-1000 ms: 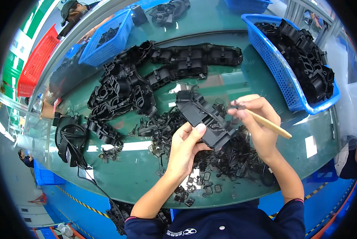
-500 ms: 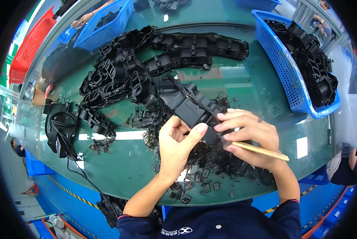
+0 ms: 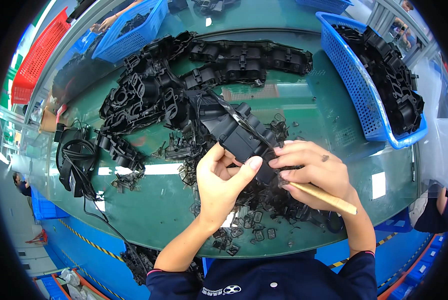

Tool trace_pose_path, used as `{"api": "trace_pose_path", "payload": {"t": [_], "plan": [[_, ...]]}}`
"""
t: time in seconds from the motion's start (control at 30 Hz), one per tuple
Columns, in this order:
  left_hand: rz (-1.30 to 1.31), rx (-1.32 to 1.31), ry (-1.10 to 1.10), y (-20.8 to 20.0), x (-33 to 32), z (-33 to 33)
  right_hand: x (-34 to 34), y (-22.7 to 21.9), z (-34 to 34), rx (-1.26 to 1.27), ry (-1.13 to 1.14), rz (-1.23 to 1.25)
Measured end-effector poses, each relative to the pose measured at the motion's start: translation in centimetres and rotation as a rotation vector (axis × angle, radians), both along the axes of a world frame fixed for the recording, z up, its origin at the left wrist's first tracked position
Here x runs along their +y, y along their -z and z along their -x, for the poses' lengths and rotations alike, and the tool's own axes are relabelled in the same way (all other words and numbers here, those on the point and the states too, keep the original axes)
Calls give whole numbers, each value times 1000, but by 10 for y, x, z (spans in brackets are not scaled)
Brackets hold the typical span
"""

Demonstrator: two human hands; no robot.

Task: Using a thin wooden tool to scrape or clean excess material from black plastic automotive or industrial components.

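My left hand [image 3: 220, 180] is closed round the near end of a black moulded plastic part [image 3: 240, 139], its thumb pressed on the side facing me. The part slants up and to the left over the table. My right hand [image 3: 311, 172] grips a slim tool with a pale yellow handle [image 3: 326, 196], which sticks out below the fingers toward the lower right. Its working end is hidden. The right fingertips meet the near right edge of the part, where a thin dark strip [image 3: 246, 122] runs along it. Black plastic scraps [image 3: 256, 220] lie under both hands.
Similar black parts [image 3: 144, 95] are heaped at the far left, with a row [image 3: 244, 62] behind. A blue basket [image 3: 351, 85] of parts stands right, another blue basket [image 3: 134, 37] far left. A coiled black cable [image 3: 79, 160] lies left. A co-worker's hand [image 3: 106, 24] shows far left.
The black part has shifted slightly left and turned a little in my hands. The yellow handle's free end has dropped lower.
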State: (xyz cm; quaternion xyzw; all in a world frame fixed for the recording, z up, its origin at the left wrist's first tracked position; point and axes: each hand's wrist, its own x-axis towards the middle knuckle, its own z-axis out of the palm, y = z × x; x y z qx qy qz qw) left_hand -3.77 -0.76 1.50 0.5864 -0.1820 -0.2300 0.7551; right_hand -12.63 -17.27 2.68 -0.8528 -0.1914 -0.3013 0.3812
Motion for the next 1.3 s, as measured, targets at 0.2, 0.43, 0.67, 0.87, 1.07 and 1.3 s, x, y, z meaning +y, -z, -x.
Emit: {"api": "trace_pose_path", "payload": {"t": [0.2,0.43,0.67,0.87,1.07,1.3], "plan": [[-34,-11,43,4,-2,-1,3,7,1,-83,62,220],[-33,59,71,10,0,-2,7,8,3,-48,294,-531],[54,118,136,13,-4,-4,-20,3,7,78,266,-780],[66,128,207,6,-8,3,-5,-2,4,6,130,-392],[67,76,236,12,-7,7,7,0,3,-68,145,-145],[52,66,228,12,-8,8,5,1,3,-76,135,-80]]}}
